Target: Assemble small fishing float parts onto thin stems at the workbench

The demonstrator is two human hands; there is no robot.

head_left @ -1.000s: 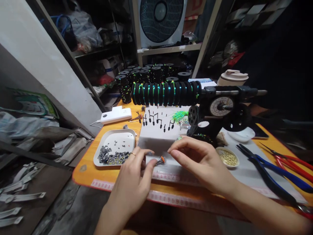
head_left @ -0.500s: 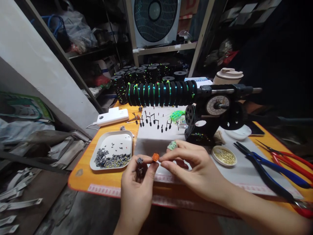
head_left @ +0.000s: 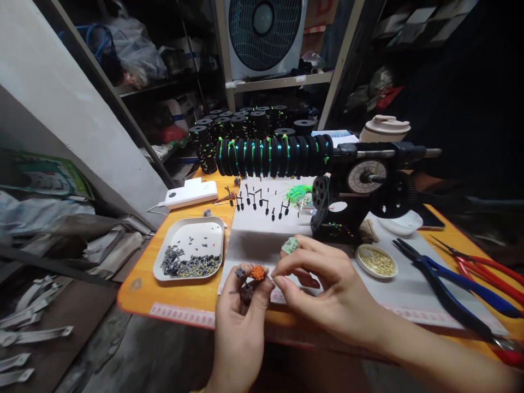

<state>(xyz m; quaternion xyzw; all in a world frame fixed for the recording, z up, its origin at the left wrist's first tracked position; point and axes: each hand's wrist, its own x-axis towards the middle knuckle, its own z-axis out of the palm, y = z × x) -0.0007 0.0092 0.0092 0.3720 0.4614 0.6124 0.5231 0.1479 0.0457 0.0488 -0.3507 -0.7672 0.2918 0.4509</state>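
Observation:
My left hand [head_left: 242, 322] is closed on an orange bundle [head_left: 257, 272] between thumb and forefinger, with a small grey bundle [head_left: 240, 272] and a dark bundle [head_left: 246, 293] also among its fingers. Just right of it is my right hand [head_left: 327, 284], its thumb and forefinger pinched together close to the left thumb tip. Whatever lies in that pinch is too small to make out. A pale green clump [head_left: 290, 246] sits by the curled fingers of my right hand. Both hands are above the front edge of the white sheet [head_left: 249, 245].
A white tray [head_left: 158, 265] of small grey pieces lies left. Behind the hands stands a black winding machine [head_left: 344, 218] with a spool roller [head_left: 274, 156]. At right are a dish [head_left: 360, 262] of golden bits, blue pliers [head_left: 450, 284] and red pliers [head_left: 483, 267].
The orange bundle has tilted and sits lower in my left hand, nearer the grey bundle. My left hand has shifted slightly right and down. The camera view has moved a little.

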